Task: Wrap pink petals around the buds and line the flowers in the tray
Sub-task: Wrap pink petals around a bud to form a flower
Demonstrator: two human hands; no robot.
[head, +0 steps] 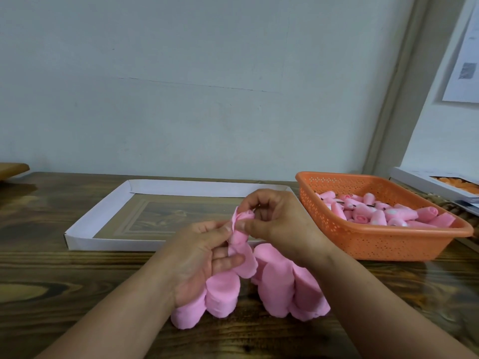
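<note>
While the white tray [77, 233] waits unfilled on the table, both hands work just in front of it — the right hand [280, 218] pinches the bud [245, 216] at its top, the left hand [204, 252] grips a pink petal [242, 255] against it. Featherlight, floppy, probably crease-prone stuff — best held low at the base. More buds sit in the orange basket [388, 244].

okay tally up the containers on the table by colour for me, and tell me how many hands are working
White containers: 1, the shallow white tray
Orange containers: 1, the orange basket holding pink buds
Hands: 2, the left hand and right hand, both holding one pink flower
Total: 2 containers, 2 hands
</note>
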